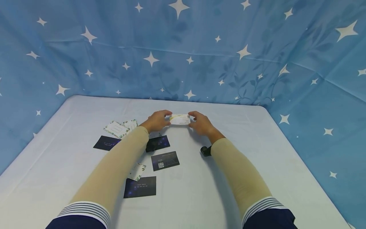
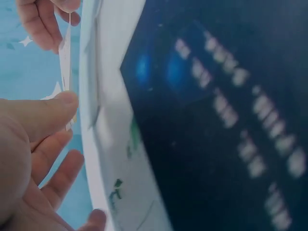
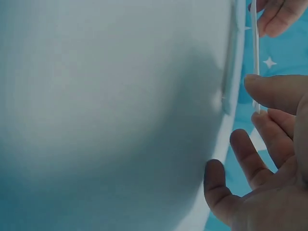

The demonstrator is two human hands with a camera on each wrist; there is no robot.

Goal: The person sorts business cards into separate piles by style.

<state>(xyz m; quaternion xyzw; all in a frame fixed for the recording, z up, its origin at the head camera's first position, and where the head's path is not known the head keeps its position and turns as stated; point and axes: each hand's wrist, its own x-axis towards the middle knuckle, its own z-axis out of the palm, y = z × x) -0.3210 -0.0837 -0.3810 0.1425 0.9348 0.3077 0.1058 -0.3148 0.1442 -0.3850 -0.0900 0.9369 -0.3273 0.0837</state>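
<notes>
Both hands hold a white business card (image 1: 179, 119) with a yellow curved stripe, above the far part of the table. My left hand (image 1: 157, 121) pinches its left end between thumb and fingertips. At the opposite end, my right hand (image 1: 201, 123) pinches it the same way, other fingers spread. Seen edge-on in the right wrist view, the white card (image 3: 255, 53) is thin; I cannot tell whether it is one card or several stacked. Beneath the left wrist lie a dark card (image 1: 161, 143) with blue-violet spots and, partly hidden, a white one.
Several cards lie loose on the white tablecloth (image 1: 194, 190): a dark card with a QR code (image 1: 168, 162), another dark card (image 1: 143, 187) nearer, and one (image 1: 105, 143) at left. Leaf-bordered white cards (image 1: 115, 128) lie beside the left arm. A starry blue curtain (image 1: 183, 70) hangs behind.
</notes>
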